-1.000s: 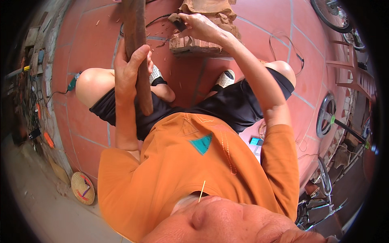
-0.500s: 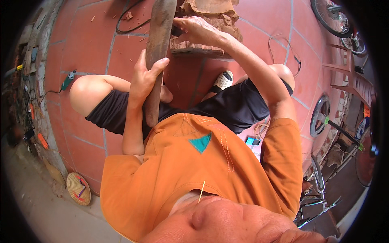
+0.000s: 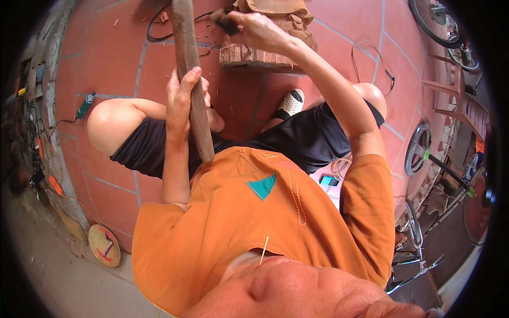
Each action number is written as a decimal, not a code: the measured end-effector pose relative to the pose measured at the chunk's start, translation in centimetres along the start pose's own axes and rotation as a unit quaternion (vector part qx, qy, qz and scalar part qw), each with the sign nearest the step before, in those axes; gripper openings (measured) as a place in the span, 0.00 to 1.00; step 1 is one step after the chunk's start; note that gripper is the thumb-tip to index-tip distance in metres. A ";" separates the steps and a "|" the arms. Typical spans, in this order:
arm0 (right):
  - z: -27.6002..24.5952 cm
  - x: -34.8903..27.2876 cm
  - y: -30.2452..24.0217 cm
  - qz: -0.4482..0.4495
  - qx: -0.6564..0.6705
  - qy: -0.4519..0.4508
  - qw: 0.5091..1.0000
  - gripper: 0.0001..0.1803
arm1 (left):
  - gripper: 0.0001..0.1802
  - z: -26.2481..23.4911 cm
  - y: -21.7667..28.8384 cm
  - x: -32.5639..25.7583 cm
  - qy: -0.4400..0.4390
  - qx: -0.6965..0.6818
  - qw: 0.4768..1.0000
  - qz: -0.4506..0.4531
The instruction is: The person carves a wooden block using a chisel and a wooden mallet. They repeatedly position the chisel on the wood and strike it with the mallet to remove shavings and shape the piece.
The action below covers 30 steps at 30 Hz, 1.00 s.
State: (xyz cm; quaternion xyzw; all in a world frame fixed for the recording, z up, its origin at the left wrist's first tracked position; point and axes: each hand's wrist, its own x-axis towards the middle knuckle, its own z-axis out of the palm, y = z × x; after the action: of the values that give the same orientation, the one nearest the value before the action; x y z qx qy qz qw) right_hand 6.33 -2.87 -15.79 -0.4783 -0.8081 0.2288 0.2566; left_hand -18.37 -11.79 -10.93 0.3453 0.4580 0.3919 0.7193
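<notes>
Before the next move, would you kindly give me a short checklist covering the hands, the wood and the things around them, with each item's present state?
1. Left hand wrapped around the long wooden bar: ok.
2. Right hand gripping the small dark object: ok, though it is too blurred to identify.
3. Carved wooden block fully in view: not ok; the upper picture edge cuts it off.
4. Block steady on the floor: cannot tell.
5. Wood chips swept away: not ok; several lie left of the block.
6. Green tool out of the hands' way: ok; it lies beyond the left knee.
</notes>
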 end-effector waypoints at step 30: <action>0.6 0.9 -0.4 0.016 0.051 -0.021 0.998 0.29 | 0.25 -1.4 0.6 0.1 0.029 -0.039 0.996 0.075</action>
State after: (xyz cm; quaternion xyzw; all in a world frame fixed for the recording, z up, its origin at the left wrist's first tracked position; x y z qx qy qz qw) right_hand 5.32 -2.35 -15.84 -0.4728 -0.7927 0.2839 0.2599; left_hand -19.76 -11.21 -10.92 0.3392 0.4354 0.4722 0.6873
